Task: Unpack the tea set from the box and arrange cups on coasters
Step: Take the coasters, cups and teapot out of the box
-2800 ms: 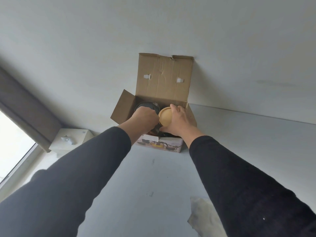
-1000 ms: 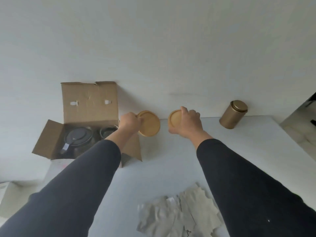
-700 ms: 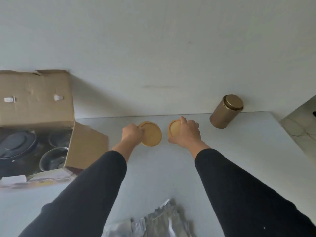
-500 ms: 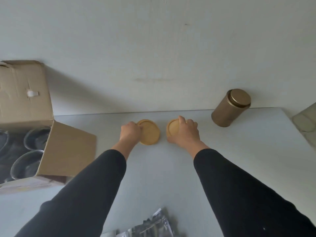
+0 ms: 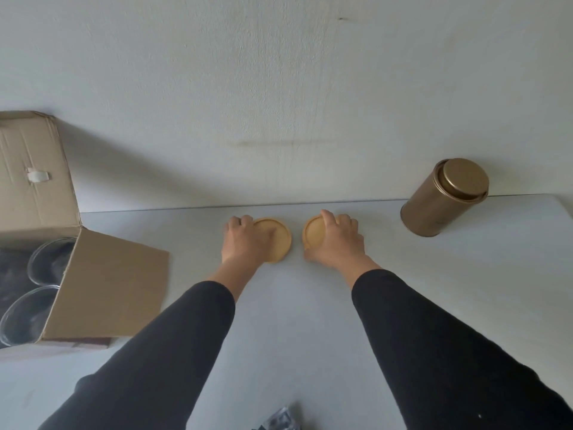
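Two round wooden coasters lie flat on the white table near the wall, side by side with a small gap. My left hand (image 5: 243, 242) rests on the left coaster (image 5: 279, 240), fingers over its left half. My right hand (image 5: 338, 240) covers the right part of the right coaster (image 5: 313, 235). The open cardboard box (image 5: 102, 283) stands at the left edge of the view; two clear glass cups (image 5: 46, 262) show inside it.
A gold cylindrical tin (image 5: 443, 201) with a lid stands at the back right by the wall. A crumpled piece of silvery wrapping (image 5: 279, 422) peeks in at the bottom edge. The table's right corner is at the far right.
Both hands carried the coasters from the box to the right and lowered them onto the table. The view shifted right, so the box is now at the left edge.
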